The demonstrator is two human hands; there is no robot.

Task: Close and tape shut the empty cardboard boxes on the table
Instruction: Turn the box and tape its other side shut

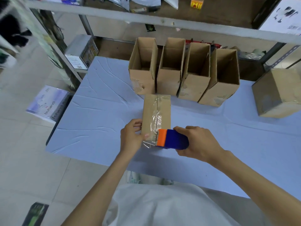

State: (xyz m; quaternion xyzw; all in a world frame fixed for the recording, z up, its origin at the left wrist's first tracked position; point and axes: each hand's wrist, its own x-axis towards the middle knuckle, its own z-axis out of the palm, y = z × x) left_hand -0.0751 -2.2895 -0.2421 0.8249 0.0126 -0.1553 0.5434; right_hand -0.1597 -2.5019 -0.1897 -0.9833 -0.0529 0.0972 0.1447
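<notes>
A closed cardboard box [163, 111] lies on the blue table [97, 111] in front of me, with clear tape running along its top seam. My left hand [132, 136] grips the box's near left corner, thumb pressing the tape end. My right hand [198, 142] grips a blue and orange tape dispenser [171, 138] at the box's near edge. Behind it, several open cardboard boxes [145, 69] stand upright in a row.
A larger taped box [276, 93] sits at the table's right edge. A metal shelf rack [114, 12] rises behind the table. White printed cartons [47, 103] lie on the floor at the left.
</notes>
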